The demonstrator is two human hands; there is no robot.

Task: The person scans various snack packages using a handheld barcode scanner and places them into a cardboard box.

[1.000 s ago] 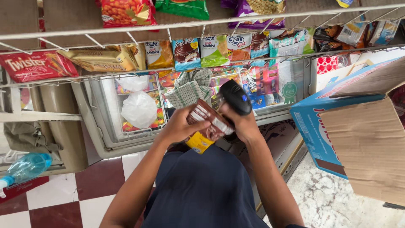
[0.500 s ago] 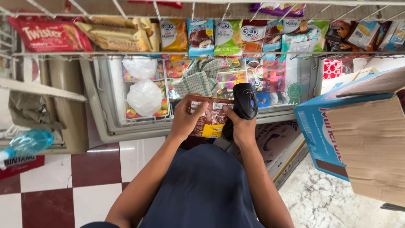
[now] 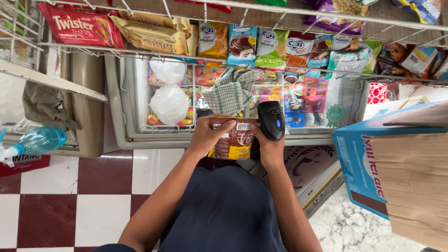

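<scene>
- The left hand (image 3: 205, 136) is clamping a brown snack packet (image 3: 232, 139) by its near edge, thumb lying across the top face, holding it flat over the glass-topped freezer (image 3: 126, 135).
- The right hand (image 3: 267, 148) is wrapping closed around a black handheld scanner (image 3: 271, 120), which is sitting just beside the packet's right edge, its head tilting toward the white barcode patch.
- A checked cloth (image 3: 229, 91) is lying just beyond both hands on the freezer lid.
- Judged risk: the glossy wrapper is bending in the grip, so the barcode could crease or glare and fail to read.
- Also, the packet could slip onto the tiled floor (image 3: 56, 205), since only one edge is being pinched.
</scene>
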